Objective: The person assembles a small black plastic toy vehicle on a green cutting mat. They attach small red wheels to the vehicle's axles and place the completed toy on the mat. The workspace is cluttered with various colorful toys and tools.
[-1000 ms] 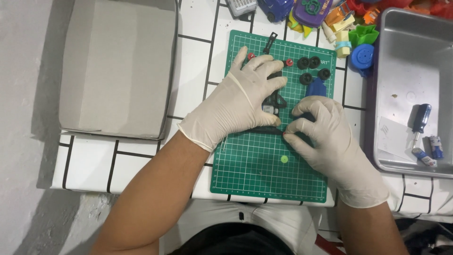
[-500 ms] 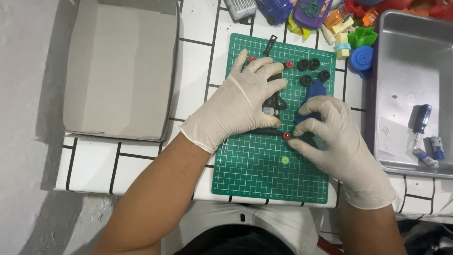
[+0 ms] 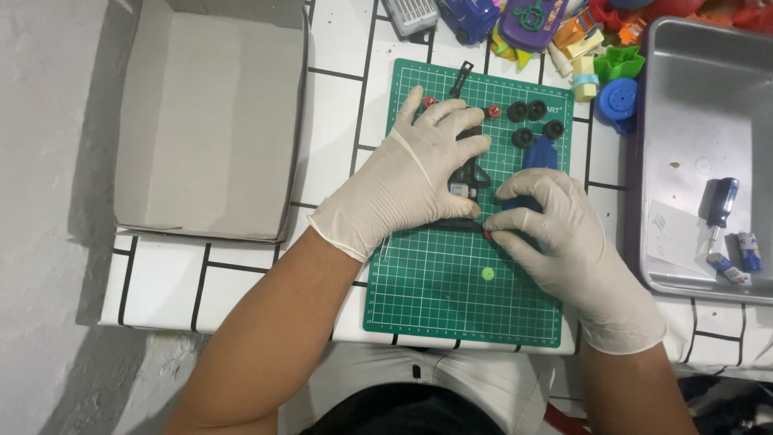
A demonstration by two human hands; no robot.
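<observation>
Both of my hands wear white gloves over a green cutting mat [image 3: 451, 298]. My left hand [image 3: 407, 181] lies flat, pressing down a black toy frame [image 3: 467, 173]. My right hand [image 3: 555, 234] pinches a small red piece [image 3: 488, 234] at the frame's near end. A blue toy body part [image 3: 539, 153] lies just beyond my right fingers. Several black wheels [image 3: 533, 121] and two small red pieces [image 3: 493, 111] sit near the mat's far edge, with a black strip [image 3: 461, 79]. A green dot-like piece [image 3: 487, 274] rests on the mat near my right wrist.
An open grey cardboard box [image 3: 205, 121] stands left of the mat. A metal tray [image 3: 708, 153] at right holds a blue screwdriver [image 3: 719, 205], batteries [image 3: 741, 258] and a paper slip. Colourful plastic toys [image 3: 596, 48] crowd the far edge of the white tiled table [image 3: 334, 105].
My right hand has lifted slightly and drawn its fingertips together on the small red piece at the frame's near end. My left hand stays pressed on the black frame.
</observation>
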